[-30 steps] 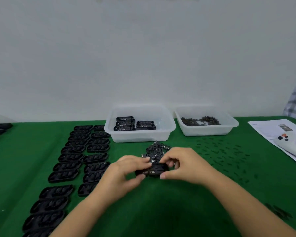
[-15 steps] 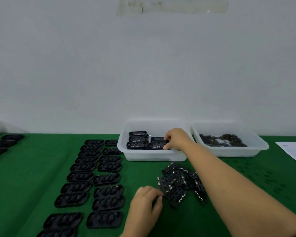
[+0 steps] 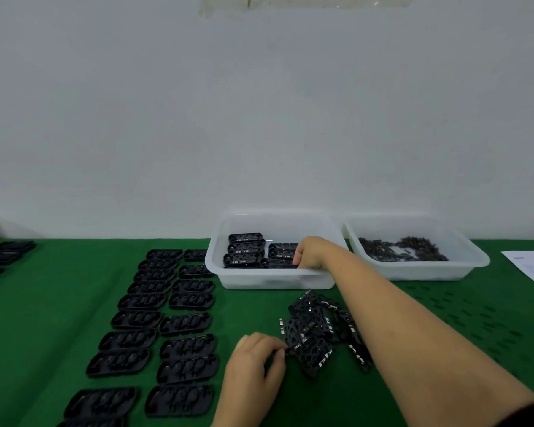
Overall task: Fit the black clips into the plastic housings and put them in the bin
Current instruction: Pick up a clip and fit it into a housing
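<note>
Right now the right hand (image 3: 310,252) reaches into the white bin (image 3: 275,277) at centre frame, its grip resting on an assembled housing (image 3: 279,262); whether it pinches or has let go, I cannot tell. Lower down, the left hand (image 3: 255,362) pinches a piece at the edge of the loose pile (image 3: 318,329). These parts look light, stiff and thin, best taken by their long edges.

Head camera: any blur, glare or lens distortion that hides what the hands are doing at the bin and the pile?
Head view: lighting even and soft, no glare on the bin; the right hand and left hand are slightly soft; the pile is readable; wide-angle bending stretches the right forearm at the frame edge.
</note>
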